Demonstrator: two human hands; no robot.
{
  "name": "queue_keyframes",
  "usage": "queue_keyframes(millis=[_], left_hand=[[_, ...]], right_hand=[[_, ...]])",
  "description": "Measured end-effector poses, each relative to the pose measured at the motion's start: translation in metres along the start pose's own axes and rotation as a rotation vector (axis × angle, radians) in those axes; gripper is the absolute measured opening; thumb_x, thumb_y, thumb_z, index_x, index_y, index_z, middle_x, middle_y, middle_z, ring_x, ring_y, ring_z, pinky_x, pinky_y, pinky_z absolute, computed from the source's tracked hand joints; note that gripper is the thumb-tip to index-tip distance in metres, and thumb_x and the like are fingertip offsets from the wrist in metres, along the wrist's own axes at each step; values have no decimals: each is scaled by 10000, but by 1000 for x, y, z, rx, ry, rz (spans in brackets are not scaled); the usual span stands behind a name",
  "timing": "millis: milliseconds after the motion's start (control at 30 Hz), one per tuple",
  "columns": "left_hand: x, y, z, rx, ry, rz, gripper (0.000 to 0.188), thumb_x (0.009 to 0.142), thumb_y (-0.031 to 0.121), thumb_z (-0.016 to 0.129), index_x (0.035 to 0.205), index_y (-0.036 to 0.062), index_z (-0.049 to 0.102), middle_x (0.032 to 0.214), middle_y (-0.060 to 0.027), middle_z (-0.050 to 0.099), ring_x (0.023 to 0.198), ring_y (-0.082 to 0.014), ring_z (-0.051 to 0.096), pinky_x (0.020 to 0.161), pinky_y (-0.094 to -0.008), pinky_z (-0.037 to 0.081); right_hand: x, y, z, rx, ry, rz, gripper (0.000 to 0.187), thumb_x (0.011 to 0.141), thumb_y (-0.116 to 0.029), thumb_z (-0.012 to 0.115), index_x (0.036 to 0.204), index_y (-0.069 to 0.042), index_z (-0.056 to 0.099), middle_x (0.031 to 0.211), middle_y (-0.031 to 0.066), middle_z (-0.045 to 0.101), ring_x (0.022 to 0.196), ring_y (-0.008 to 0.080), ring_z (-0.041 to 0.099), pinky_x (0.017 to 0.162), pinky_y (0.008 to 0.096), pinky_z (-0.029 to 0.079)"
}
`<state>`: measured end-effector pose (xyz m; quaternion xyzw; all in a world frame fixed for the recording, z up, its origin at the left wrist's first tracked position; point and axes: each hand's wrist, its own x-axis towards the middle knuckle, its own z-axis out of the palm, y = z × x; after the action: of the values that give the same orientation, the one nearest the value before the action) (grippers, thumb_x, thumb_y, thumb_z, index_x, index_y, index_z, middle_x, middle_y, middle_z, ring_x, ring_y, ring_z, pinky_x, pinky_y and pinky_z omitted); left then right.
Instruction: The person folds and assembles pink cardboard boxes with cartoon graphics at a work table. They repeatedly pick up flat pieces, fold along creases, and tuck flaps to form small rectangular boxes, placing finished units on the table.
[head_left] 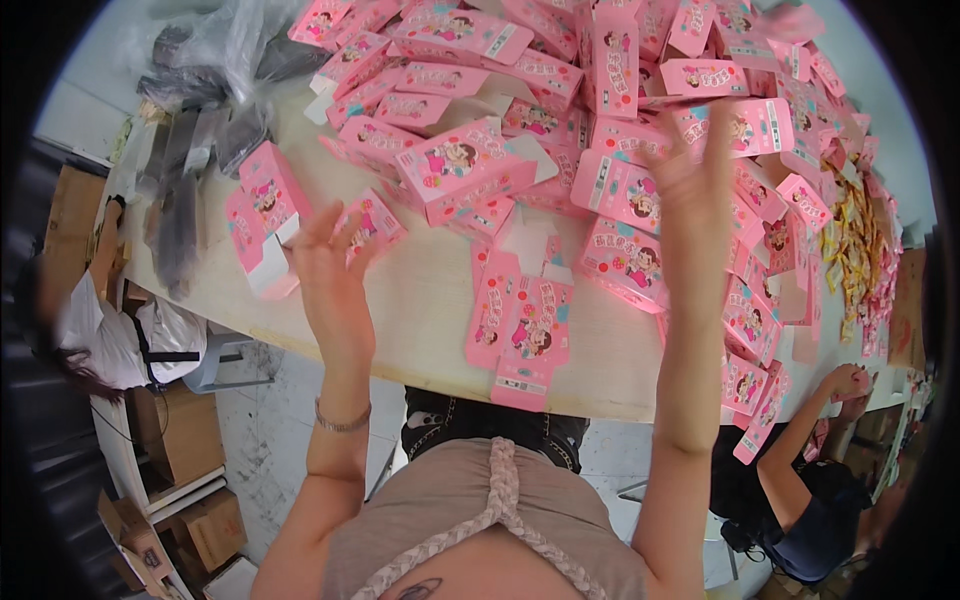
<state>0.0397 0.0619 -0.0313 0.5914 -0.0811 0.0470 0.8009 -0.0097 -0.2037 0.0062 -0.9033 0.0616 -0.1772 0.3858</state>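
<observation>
My left hand is over the left part of the table, fingers apart and slightly blurred, with nothing visible in it. Close by its fingertips lies a small pink carton, partly hidden by them; to its left a pink carton lies with its white inside flap showing. My right hand is stretched over the heap of pink cartons, smeared by motion, its fingers spread. In front of me, at the table's near edge, lies a flattened pink carton with its flaps spread out.
Dark strips and clear plastic bags cover the table's far left. Yellow sachets and pink ones are piled at the far right. One person works at the right, another at the left. Cardboard boxes stand on shelves lower left.
</observation>
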Motion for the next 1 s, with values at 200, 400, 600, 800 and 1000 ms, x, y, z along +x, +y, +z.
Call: queue_keyframes(millis=[200,400,600,800,1000], left_hand=[[-49,-41,6,538,-448,-531,571,900,105,564,1386,14,278,1315,-147,395,1140,-208,464,866,-316,467],[-54,-33,30,470,-621,-604,603,907,132,576,1399,16,246,1270,-165,416,1026,-187,495,811,-327,488],[-49,-34,48,317,-507,-363,530,929,145,523,1385,24,282,1211,-152,479,998,-190,524,844,-332,466],[-36,-24,69,-58,-465,-604,494,899,62,396,1385,40,307,1226,-119,507,1115,-212,514,937,-351,438],[-24,6,71,-487,-524,-643,542,859,50,480,1374,43,310,1336,-113,409,1286,-188,391,1004,-305,374]], right_hand=[[-89,15,48,-360,-312,208,813,728,-357,762,1328,42,384,1042,214,545,966,353,564,775,427,496],[-93,37,49,-138,-102,361,685,675,-216,805,1237,8,486,839,137,541,752,286,552,593,369,466],[-93,-5,-8,94,-254,181,208,720,-75,754,893,-16,654,680,90,494,598,208,500,522,313,412],[-94,-38,0,141,-126,-99,562,683,-46,784,1203,-37,571,878,92,561,707,216,571,593,308,468],[-72,-31,23,547,-54,82,962,674,-69,814,1439,-37,232,1132,156,527,1032,271,575,845,331,483]])
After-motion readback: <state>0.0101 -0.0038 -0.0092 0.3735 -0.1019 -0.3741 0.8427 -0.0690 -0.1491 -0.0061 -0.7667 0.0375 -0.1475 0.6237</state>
